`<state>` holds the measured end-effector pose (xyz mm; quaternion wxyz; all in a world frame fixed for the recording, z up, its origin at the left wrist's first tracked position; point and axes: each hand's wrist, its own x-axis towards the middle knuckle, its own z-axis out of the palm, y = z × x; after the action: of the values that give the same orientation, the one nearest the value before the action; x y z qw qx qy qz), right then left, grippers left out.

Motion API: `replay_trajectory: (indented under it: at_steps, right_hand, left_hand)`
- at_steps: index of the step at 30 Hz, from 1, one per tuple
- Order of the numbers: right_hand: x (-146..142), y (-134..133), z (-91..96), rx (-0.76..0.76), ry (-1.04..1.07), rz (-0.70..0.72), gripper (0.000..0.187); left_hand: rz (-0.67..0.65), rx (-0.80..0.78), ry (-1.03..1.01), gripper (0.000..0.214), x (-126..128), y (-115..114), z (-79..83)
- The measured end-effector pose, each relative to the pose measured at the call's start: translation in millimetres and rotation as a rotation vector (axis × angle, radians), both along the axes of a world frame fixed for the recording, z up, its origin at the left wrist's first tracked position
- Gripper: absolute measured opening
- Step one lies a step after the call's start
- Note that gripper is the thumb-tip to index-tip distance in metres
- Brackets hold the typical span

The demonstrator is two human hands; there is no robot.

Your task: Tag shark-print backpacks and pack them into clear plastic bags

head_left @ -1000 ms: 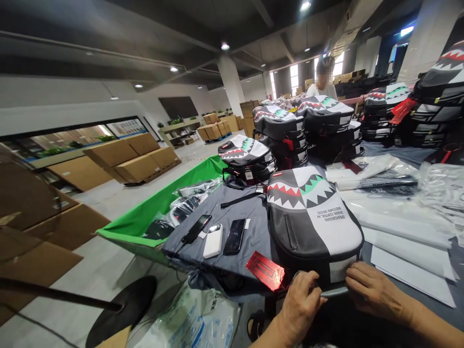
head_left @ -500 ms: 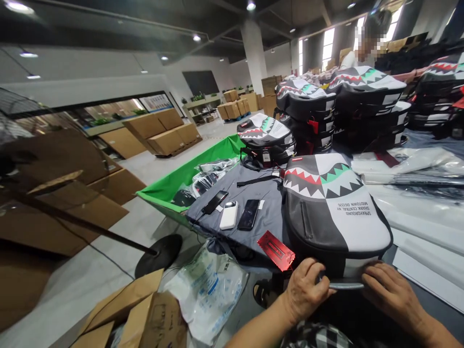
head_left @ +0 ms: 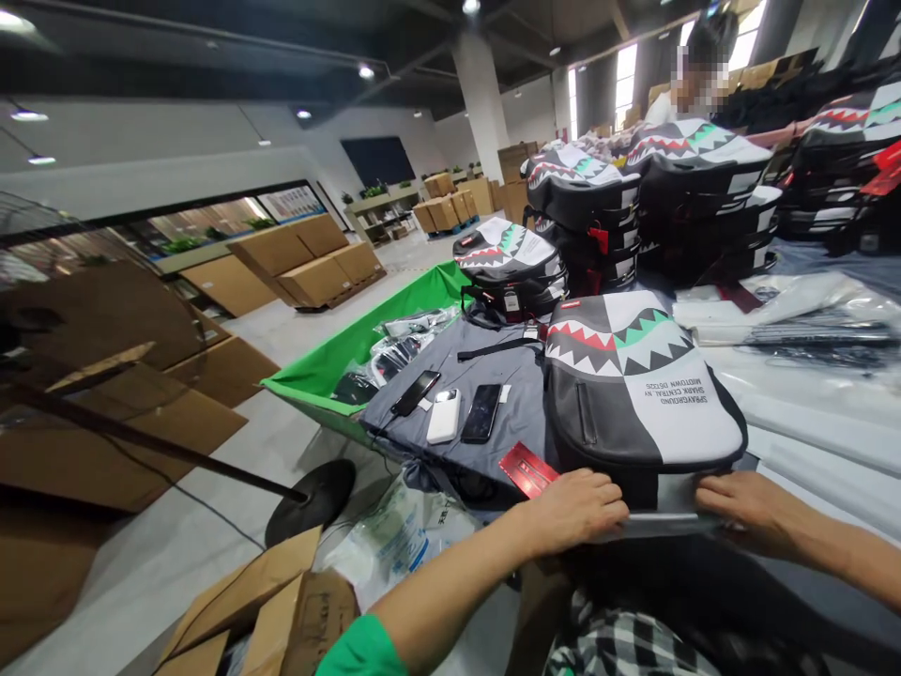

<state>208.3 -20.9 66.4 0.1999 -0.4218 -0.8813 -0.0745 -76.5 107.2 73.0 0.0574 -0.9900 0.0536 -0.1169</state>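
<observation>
A black and white backpack (head_left: pixel 637 380) with a shark-mouth print lies face up in front of me, its printed lettering upside down. At its near edge, my left hand (head_left: pixel 581 507) is closed at the left corner, while my right hand (head_left: pixel 739 498) is closed at the right corner. A grey strip (head_left: pixel 665 522) runs along that bottom edge between them. Several of my fingertips are hidden under the edge. Beside my left hand lies a red tag (head_left: pixel 525 469), partly covered by the hand.
Two dark phones (head_left: pixel 482 413) and a white power bank (head_left: pixel 444 416) lie on the grey cloth. Stacked backpacks (head_left: pixel 694 178) stand behind; clear plastic bags (head_left: pixel 823 319) lie right. Left are a green-lined bin (head_left: pixel 302 376), an open carton (head_left: pixel 296 601) and a stand base (head_left: pixel 313 502). Beyond stands a person (head_left: pixel 668 108).
Both hands have moved slightly up and away from me at the backpack's near edge. My left hand now covers more of the red tag, and a green sleeve has come into view.
</observation>
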Motion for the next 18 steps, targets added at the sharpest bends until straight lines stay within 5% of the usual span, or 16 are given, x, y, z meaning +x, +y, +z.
replay_trajectory:
  at_steps: [4,9,12,18]
  right_hand:
    - [4,16,71.2,-0.23,0.03,0.008,0.02]
    - [2,30,125.5,0.026,0.119,-0.073,0.021]
    - [1,31,130.1,0.213,0.141,-0.163,0.021]
    - [-9,19,108.3,0.34,0.166,-0.168,0.015]
  left_hand:
    - [-0.024,-0.019,0.058,0.023,2,21,71.9]
    - [0.062,-0.148,-0.096,0.046,12,24,138.6]
    - [0.143,-0.062,-0.208,0.044,22,22,142.6]
    - [0.2,0.328,-0.537,0.029,31,28,109.0]
